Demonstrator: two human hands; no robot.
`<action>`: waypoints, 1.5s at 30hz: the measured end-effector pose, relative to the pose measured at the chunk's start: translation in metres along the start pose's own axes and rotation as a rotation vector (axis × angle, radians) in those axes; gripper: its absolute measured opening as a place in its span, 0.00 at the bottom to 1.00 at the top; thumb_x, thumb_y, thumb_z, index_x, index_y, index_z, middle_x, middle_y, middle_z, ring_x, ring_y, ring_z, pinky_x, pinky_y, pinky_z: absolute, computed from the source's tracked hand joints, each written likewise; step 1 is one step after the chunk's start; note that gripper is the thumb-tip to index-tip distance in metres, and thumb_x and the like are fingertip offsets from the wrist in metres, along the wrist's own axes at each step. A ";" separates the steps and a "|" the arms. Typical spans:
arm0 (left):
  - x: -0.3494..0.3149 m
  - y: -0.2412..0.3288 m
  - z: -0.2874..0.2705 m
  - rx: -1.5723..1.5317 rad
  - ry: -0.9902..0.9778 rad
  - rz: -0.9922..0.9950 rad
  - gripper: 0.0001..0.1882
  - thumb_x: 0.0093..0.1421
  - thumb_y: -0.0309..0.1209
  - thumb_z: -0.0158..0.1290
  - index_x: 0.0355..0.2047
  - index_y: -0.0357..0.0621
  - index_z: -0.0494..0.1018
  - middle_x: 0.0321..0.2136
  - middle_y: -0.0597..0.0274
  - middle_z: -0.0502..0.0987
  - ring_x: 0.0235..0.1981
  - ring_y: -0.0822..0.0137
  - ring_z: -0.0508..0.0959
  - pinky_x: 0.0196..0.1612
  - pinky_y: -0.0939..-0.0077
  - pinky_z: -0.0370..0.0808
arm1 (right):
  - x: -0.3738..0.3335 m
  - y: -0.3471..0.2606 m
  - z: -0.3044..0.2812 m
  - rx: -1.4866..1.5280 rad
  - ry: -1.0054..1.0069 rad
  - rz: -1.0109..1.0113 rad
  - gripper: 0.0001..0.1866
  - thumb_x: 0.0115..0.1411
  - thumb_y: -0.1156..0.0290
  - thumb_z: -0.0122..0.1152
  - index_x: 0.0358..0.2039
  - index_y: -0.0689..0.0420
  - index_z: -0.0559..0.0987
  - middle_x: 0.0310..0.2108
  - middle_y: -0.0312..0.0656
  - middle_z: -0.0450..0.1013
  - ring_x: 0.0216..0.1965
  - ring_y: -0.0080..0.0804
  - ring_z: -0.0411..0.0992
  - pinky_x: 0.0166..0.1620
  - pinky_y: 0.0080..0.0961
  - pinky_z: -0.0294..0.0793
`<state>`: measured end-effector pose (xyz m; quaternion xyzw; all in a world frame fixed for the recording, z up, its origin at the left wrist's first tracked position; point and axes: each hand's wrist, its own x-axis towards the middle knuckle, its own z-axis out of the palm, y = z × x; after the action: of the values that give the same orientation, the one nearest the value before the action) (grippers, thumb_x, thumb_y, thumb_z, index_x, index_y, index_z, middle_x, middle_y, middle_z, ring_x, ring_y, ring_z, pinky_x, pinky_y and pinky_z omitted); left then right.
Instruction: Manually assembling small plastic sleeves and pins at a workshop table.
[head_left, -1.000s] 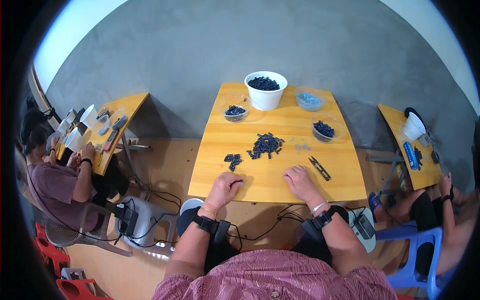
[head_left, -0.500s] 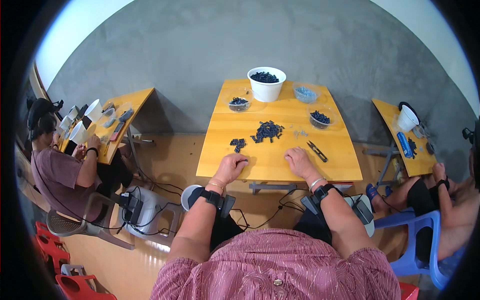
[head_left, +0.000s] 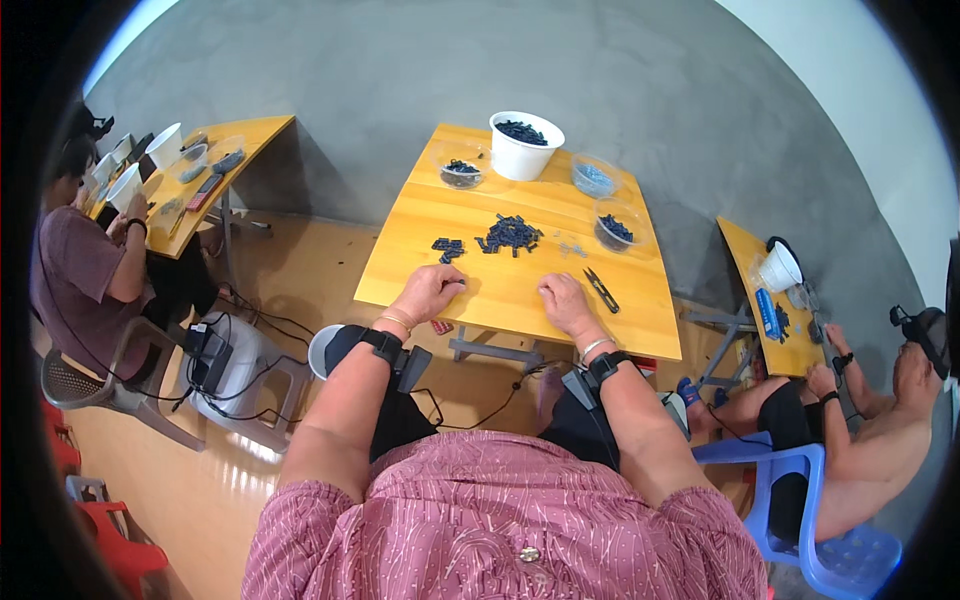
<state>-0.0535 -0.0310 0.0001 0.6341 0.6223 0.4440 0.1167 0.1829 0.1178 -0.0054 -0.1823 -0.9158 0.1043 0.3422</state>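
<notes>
My left hand rests at the near left part of the yellow wooden table, its fingers pinched together. A dark speck shows at its fingertips, too small to name. Just beyond lies a small pile of short black plastic pieces. A larger heap of the same black pieces sits in the middle. My right hand lies on the table near its front, fingers curled inward; what they hold, if anything, is hidden. To its right are black thread snips, and farther off some tiny clear bits.
At the back stands a white bucket of black pieces. Clear tubs hold black pieces, pale blue bits and more black pieces. Co-workers sit at side tables, left and right. Cables run below the table.
The view has tilted and shifted, so the table appears higher and farther left. Both my hands keep nearly the same places on the table, still closed.
</notes>
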 end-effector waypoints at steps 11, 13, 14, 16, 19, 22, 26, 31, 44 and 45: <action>0.001 0.032 0.030 -0.381 0.040 -0.164 0.05 0.52 0.25 0.53 0.28 0.36 0.74 0.23 0.59 0.76 0.25 0.71 0.73 0.32 0.79 0.70 | -0.003 -0.006 -0.013 0.246 0.041 0.265 0.05 0.47 0.78 0.53 0.28 0.58 0.72 0.20 0.45 0.68 0.30 0.44 0.69 0.33 0.34 0.68; 0.004 0.041 0.034 -0.460 0.025 -0.190 0.05 0.53 0.24 0.52 0.29 0.36 0.74 0.22 0.66 0.75 0.26 0.79 0.70 0.32 0.83 0.69 | 0.002 -0.031 -0.019 0.331 0.017 0.313 0.08 0.48 0.78 0.53 0.31 0.58 0.72 0.21 0.46 0.68 0.31 0.44 0.69 0.33 0.33 0.69; 0.006 0.043 0.040 -0.558 -0.033 -0.230 0.05 0.54 0.25 0.52 0.29 0.36 0.74 0.23 0.67 0.75 0.27 0.79 0.71 0.32 0.83 0.69 | 0.005 -0.043 -0.023 0.406 -0.004 0.361 0.11 0.48 0.79 0.53 0.34 0.58 0.72 0.22 0.46 0.68 0.31 0.43 0.69 0.33 0.32 0.70; 0.011 0.052 0.047 -0.761 -0.136 -0.278 0.04 0.55 0.25 0.52 0.30 0.37 0.74 0.24 0.71 0.74 0.28 0.81 0.70 0.31 0.86 0.69 | 0.012 -0.061 -0.031 0.362 -0.054 0.236 0.12 0.49 0.79 0.52 0.37 0.58 0.71 0.24 0.47 0.67 0.31 0.44 0.69 0.33 0.32 0.69; 0.017 0.058 0.053 -0.742 -0.178 -0.410 0.05 0.55 0.26 0.52 0.30 0.37 0.74 0.24 0.70 0.74 0.27 0.82 0.69 0.31 0.87 0.68 | 0.015 -0.064 -0.028 0.284 -0.089 0.034 0.14 0.50 0.79 0.51 0.39 0.58 0.70 0.27 0.48 0.67 0.30 0.44 0.68 0.33 0.33 0.69; 0.018 0.058 0.056 -0.946 -0.150 -0.447 0.05 0.55 0.26 0.52 0.28 0.36 0.74 0.23 0.69 0.74 0.24 0.81 0.70 0.29 0.88 0.68 | 0.018 -0.067 -0.033 0.263 -0.081 -0.036 0.14 0.50 0.79 0.51 0.40 0.59 0.69 0.28 0.48 0.67 0.29 0.45 0.67 0.33 0.33 0.68; 0.023 0.056 0.061 -1.102 -0.139 -0.517 0.05 0.55 0.26 0.52 0.27 0.36 0.74 0.22 0.67 0.75 0.23 0.80 0.70 0.28 0.87 0.67 | 0.021 -0.072 -0.037 0.255 -0.066 0.002 0.14 0.49 0.78 0.53 0.39 0.60 0.69 0.27 0.47 0.67 0.29 0.45 0.67 0.33 0.34 0.68; 0.029 0.055 0.071 -1.155 -0.141 -0.519 0.05 0.55 0.26 0.52 0.27 0.36 0.74 0.22 0.67 0.75 0.24 0.80 0.70 0.29 0.87 0.68 | 0.018 -0.064 -0.032 0.260 -0.040 0.076 0.12 0.50 0.79 0.52 0.38 0.61 0.69 0.27 0.47 0.68 0.28 0.44 0.67 0.32 0.32 0.68; 0.008 0.050 0.046 -0.376 0.017 -0.033 0.06 0.51 0.22 0.52 0.31 0.38 0.74 0.21 0.54 0.72 0.23 0.61 0.73 0.27 0.75 0.69 | 0.085 0.052 -0.118 -0.370 0.174 0.274 0.12 0.52 0.78 0.49 0.40 0.62 0.70 0.31 0.52 0.70 0.34 0.48 0.69 0.37 0.36 0.68; 0.009 0.050 0.046 -0.384 0.006 0.005 0.05 0.51 0.22 0.52 0.30 0.38 0.74 0.21 0.52 0.71 0.23 0.57 0.72 0.27 0.74 0.68 | 0.089 0.050 -0.113 -0.349 0.036 0.396 0.12 0.53 0.77 0.49 0.39 0.61 0.70 0.33 0.54 0.70 0.37 0.51 0.68 0.38 0.39 0.68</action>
<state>0.0119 -0.0147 0.0121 0.6004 0.5247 0.5568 0.2328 0.2094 0.2073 0.1152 -0.4159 -0.8603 0.0066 0.2947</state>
